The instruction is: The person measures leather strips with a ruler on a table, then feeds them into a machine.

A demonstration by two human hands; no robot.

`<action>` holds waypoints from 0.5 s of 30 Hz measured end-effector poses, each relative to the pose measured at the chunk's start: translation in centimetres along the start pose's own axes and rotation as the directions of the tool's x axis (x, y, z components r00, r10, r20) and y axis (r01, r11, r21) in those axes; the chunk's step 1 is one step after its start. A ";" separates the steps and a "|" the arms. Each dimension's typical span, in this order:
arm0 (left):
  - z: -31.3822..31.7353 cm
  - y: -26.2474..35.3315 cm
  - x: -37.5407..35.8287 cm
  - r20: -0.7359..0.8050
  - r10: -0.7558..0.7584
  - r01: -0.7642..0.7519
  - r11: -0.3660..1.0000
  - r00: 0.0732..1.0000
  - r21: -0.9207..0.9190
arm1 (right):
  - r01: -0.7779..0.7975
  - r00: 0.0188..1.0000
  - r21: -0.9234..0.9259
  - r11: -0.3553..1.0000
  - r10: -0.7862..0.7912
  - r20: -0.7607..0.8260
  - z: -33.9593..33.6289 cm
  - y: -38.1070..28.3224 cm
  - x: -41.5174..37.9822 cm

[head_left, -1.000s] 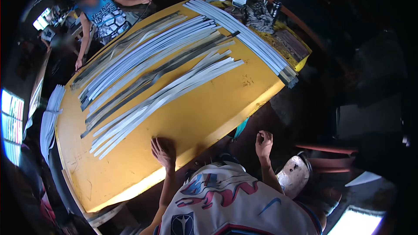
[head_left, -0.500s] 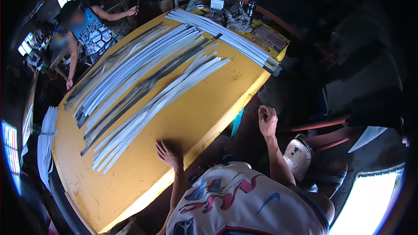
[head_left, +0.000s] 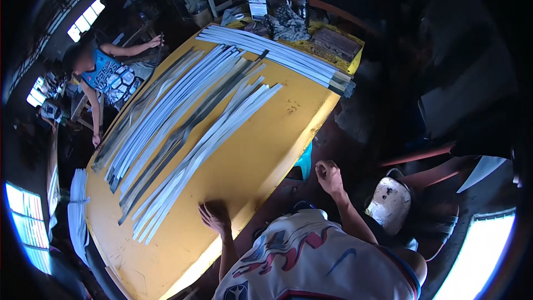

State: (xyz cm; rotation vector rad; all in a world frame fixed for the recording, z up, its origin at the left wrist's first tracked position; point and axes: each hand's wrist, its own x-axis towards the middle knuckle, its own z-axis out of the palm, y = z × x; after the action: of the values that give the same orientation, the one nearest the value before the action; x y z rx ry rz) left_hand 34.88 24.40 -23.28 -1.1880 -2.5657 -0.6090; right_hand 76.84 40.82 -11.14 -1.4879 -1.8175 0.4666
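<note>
My left hand (head_left: 215, 216) rests on the yellow tabletop (head_left: 244, 161) near its front edge, fingers spread and holding nothing. Beyond the table's edge, my right hand (head_left: 328, 176) is raised in the air with its fingers curled together; whether anything small is inside cannot be made out. Closest to my left hand lies a bundle of white strips (head_left: 205, 161). Further over are dark strips (head_left: 186, 128) and pale blue-white strips (head_left: 161, 111), laid roughly side by side. Another white bundle (head_left: 272, 53) runs along the far edge.
Across the table a person (head_left: 108, 72) in a blue top holds a thin strip. A yellow surface (head_left: 355, 64) at the back bears a box (head_left: 258, 7) and crumpled cloth (head_left: 291, 25). A teal stool (head_left: 304, 162) and white-backed chair (head_left: 388, 203) stand nearby.
The view has shifted, so the table appears turned. My right hand is lower and its fingers look more curled. My left hand stays on the tabletop. The other person's arms have shifted slightly.
</note>
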 end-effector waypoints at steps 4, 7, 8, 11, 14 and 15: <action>1.1 -1.5 0.9 -0.016 0.068 -0.069 0.994 0.998 -0.087 | -0.143 0.988 0.105 0.984 0.136 0.073 -0.1 4.6 4.0; 0.7 -0.8 1.1 0.016 -0.009 0.011 0.989 1.000 -0.147 | -0.241 0.964 0.071 0.968 0.230 0.135 1.8 10.4 5.7; 0.8 -0.4 1.3 0.016 0.003 -0.001 0.991 1.000 -0.134 | -0.324 0.929 0.016 0.946 0.315 0.195 2.2 11.7 6.3; 0.9 0.3 0.9 0.126 -0.094 0.110 0.986 0.988 -0.123 | -0.461 0.824 -0.098 0.882 0.466 0.321 4.0 14.3 7.0; 1.4 0.4 0.6 0.199 -0.036 0.072 0.982 0.979 -0.177 | -0.552 0.714 -0.150 0.820 0.558 0.423 6.9 17.6 7.2; 0.6 1.7 0.5 0.260 -0.065 0.121 0.971 0.964 -0.206 | -0.607 0.663 -0.178 0.774 0.617 0.424 8.3 18.7 6.8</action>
State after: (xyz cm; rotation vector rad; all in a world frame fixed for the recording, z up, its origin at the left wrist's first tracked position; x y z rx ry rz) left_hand 35.83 26.00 -23.11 -1.2931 -2.8398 -0.8313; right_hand 83.19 53.59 -27.26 -2.1470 -1.5930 1.2342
